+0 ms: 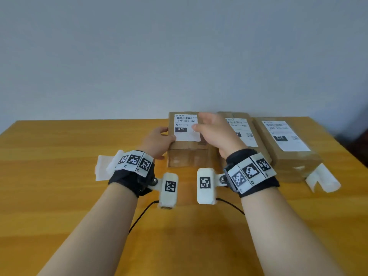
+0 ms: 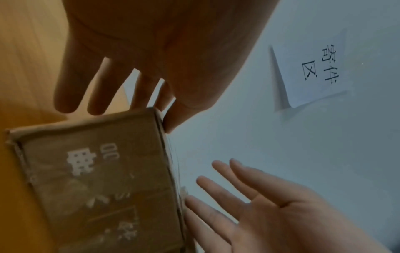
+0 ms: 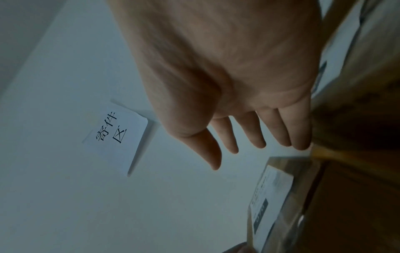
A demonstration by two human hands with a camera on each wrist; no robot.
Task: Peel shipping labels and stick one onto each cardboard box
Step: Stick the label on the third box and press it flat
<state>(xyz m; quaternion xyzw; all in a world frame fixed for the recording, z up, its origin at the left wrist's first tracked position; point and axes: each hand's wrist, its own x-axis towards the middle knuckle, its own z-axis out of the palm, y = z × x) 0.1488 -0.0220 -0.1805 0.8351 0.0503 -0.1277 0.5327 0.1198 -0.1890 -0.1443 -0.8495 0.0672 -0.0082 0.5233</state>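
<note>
Three brown cardboard boxes stand in a row at the back of the wooden table (image 1: 59,196), each with a white shipping label on top. The left box (image 1: 187,154) carries a label (image 1: 187,127) marked 070. My left hand (image 1: 163,139) rests against this box's left side with straight, spread fingers (image 2: 97,95) and the thumb on the top edge. My right hand (image 1: 209,126) hovers flat and empty over the box's right part, fingers (image 3: 257,130) straight. The middle box (image 1: 245,134) is partly hidden behind it. The right box (image 1: 286,154) has a label (image 1: 284,136) marked 220.
A curled white backing sheet (image 1: 101,168) lies on the table left of my left wrist. Another backing sheet (image 1: 322,179) lies in front of the right box. A paper sign (image 2: 314,68) hangs on the grey wall behind. Black cables run under my wrists.
</note>
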